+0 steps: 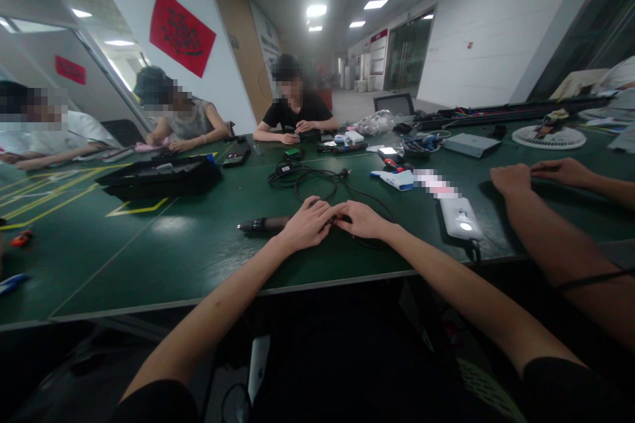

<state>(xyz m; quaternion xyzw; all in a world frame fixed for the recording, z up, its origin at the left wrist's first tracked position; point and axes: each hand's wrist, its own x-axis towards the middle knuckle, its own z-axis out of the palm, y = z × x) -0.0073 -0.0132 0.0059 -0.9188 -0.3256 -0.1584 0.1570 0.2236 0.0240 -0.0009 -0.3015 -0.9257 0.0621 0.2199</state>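
Observation:
My left hand (306, 225) lies curled over the rear end of a dark cylindrical tool (262, 225) that rests on the green table (163, 251) with its metal tip pointing left. My right hand (362, 219) sits beside it, fingers closed, touching the left hand's fingertips at the tool's handle. A black cable (317, 182) runs from the tool's end and coils just beyond my hands. What the right fingers pinch is hidden.
A white power bank (460, 217) lies to the right near the table edge. A co-worker's arms (540, 205) rest on the table at right. A black case (161, 175) sits at left. Three people sit across and to the left among small tools.

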